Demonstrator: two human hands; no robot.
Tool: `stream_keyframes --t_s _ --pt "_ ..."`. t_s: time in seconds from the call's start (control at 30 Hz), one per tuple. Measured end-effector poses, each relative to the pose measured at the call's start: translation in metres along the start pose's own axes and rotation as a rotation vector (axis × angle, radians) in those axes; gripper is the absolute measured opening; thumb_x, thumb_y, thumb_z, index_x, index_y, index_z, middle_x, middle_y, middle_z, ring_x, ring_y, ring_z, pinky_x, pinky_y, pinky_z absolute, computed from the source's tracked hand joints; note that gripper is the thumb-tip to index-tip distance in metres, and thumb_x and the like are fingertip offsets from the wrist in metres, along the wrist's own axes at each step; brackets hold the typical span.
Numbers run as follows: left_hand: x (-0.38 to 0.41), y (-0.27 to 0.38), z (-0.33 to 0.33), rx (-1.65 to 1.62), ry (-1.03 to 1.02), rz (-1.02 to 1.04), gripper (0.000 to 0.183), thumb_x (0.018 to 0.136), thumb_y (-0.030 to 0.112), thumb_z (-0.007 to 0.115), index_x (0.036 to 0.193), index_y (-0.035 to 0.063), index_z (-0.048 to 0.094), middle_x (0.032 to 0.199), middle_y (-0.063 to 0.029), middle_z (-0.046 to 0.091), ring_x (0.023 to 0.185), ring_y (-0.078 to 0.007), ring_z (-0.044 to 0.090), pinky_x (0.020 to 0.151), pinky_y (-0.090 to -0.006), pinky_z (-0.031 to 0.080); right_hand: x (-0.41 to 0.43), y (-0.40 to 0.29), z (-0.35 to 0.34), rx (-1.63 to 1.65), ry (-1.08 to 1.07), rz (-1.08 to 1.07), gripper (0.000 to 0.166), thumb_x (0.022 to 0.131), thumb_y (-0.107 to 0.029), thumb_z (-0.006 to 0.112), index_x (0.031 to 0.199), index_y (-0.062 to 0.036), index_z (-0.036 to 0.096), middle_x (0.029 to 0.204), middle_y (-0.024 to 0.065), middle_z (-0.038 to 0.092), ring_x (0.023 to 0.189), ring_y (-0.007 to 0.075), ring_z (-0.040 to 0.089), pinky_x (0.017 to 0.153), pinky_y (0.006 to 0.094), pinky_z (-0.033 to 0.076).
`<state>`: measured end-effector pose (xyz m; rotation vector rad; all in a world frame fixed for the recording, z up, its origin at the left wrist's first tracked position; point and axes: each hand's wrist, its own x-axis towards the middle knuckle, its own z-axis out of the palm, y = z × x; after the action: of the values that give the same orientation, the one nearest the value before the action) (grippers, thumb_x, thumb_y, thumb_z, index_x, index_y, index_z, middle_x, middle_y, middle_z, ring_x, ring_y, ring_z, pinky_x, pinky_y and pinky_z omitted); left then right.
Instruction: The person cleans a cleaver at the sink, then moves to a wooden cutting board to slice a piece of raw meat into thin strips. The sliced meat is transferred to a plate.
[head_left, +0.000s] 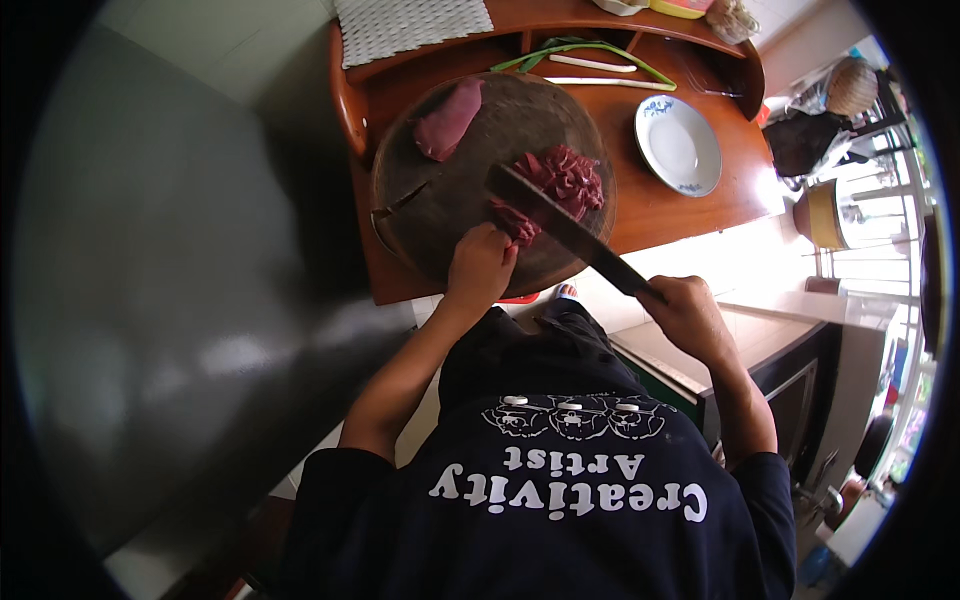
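My right hand grips the handle of a broad-bladed kitchen knife, seen nearly edge-on. Its blade reaches up and left across a round wooden chopping block, over the red meat. My left hand is curled at the near end of a small portion of sliced red meat; whether its fingers pinch the meat cannot be told. Just beyond the blade lies a larger heap of sliced red meat. One whole piece of pinkish raw meat rests on the far left of the block.
The block stands on a wooden table with a crack in its left side. To its right is a white plate with blue decoration. Green-and-white scallion stalks lie behind it, below a raised shelf with a white woven mat. A grey panel fills the left.
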<state>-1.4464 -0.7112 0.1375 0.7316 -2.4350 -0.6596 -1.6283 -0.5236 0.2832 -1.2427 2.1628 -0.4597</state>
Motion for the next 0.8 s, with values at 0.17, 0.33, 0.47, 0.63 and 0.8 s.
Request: stream_keyframes --t_s 0.17,0.33,0.47,0.63,0.8 --pt "-0.020 0.014 -0.010 -0.128 0.079 -0.301 0.011 0.067 0.001 0.065 0.073 0.0036 0.056 0.074 -0.0128 0.056 0.067 -0.0327 0.058 0.061 -0.0409 0.047 0.013 0.019 -0.006 -0.036 -0.112 -0.170 0.019 0.081 -0.019 0.060 0.072 -0.0016 0.060 0.062 0.0193 0.057 0.062 0.0390 0.057 0.058 0.0447 0.045" --pt "-0.025 0.013 -0.011 -0.106 0.151 -0.374 0.011 0.068 0.000 0.065 0.074 0.0037 0.057 0.074 -0.0131 0.058 0.065 -0.0329 0.058 0.062 -0.0405 0.048 0.028 0.026 -0.004 -0.109 -0.154 -0.292 0.018 0.082 -0.020 0.058 0.074 -0.0031 0.061 0.061 0.0173 0.059 0.061 0.0374 0.058 0.058 0.0447 0.046" --pt "-0.029 0.018 -0.010 -0.042 0.233 -0.343 0.013 0.069 0.004 0.067 0.079 0.0048 0.058 0.077 -0.0121 0.058 0.070 -0.0312 0.059 0.062 -0.0402 0.046 0.032 0.028 -0.007 -0.145 -0.175 -0.309 0.019 0.083 -0.020 0.058 0.074 -0.0028 0.060 0.062 0.0173 0.059 0.061 0.0371 0.058 0.058 0.0445 0.046" --pt "-0.031 0.034 0.005 0.218 0.209 -0.136 0.023 0.070 0.013 0.071 0.089 0.0066 0.059 0.089 -0.0081 0.056 0.081 -0.0276 0.056 0.068 -0.0379 0.042 0.033 0.024 -0.012 -0.163 -0.192 -0.288 0.019 0.083 -0.020 0.057 0.074 -0.0025 0.060 0.063 0.0173 0.059 0.061 0.0372 0.058 0.058 0.0442 0.046" --pt "-0.030 0.028 0.008 0.258 0.224 -0.144 0.022 0.072 0.007 0.067 0.093 0.0064 0.060 0.087 -0.0082 0.055 0.080 -0.0275 0.056 0.068 -0.0380 0.042 0.032 0.021 -0.012 -0.168 -0.180 -0.271 0.019 0.083 -0.019 0.058 0.074 -0.0025 0.060 0.064 0.0167 0.059 0.062 0.0367 0.058 0.059 0.0440 0.046"
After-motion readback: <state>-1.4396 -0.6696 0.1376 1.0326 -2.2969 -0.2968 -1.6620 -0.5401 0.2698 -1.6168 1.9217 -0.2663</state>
